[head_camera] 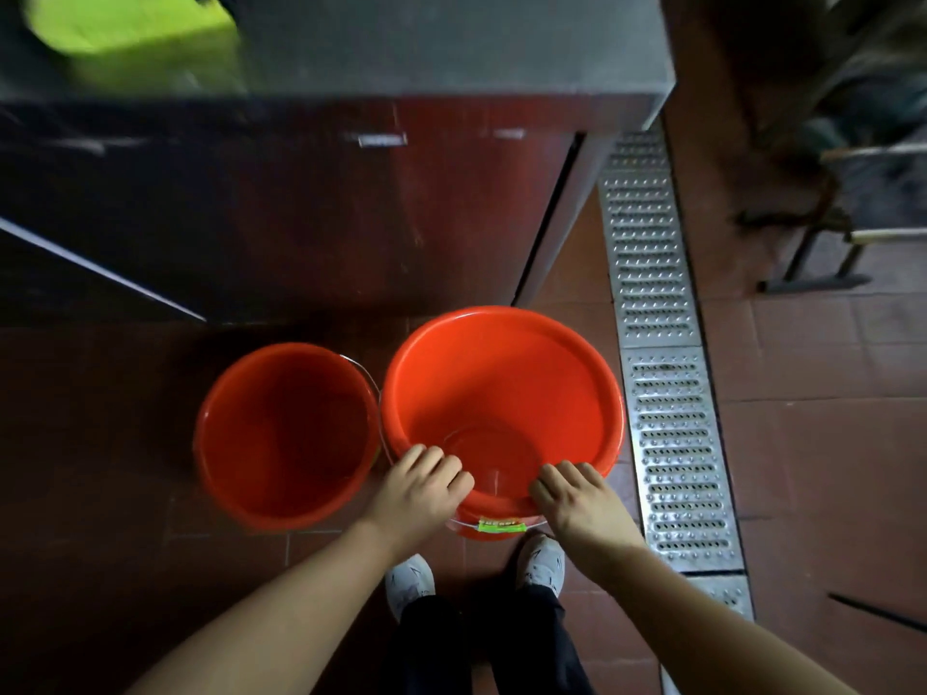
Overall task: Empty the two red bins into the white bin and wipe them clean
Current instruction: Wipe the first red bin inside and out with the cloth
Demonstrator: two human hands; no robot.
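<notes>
Both hands on the near rim of the larger red bin [501, 393]. Left hand [416, 486] and right hand [577, 499] each hooked over the edge, fingers [562, 476] curled and bunched together, tips dipping inside the rim; thumbs are hidden, so how firmly the edge is clamped cannot be told. Between the two sets of fingers lies a bare stretch of rim, and just below them, on the outer wall, a green label [501, 525]. Beyond the fingertips the bin's floor looks bare and glossy, no rubbish visible. The smaller red bin [286, 433] stands just to the left of the left hand's knuckles, nearly touching the larger one, untouched; its inside is dark but seems empty too. No white bin in view, and no cloth in either hand. Judgement: emptying looks finished for both bins, or nearly so; whether either has been wiped cannot be read from this view. A perforated drain grate [662, 393] runs past the right hand's outer side.
</notes>
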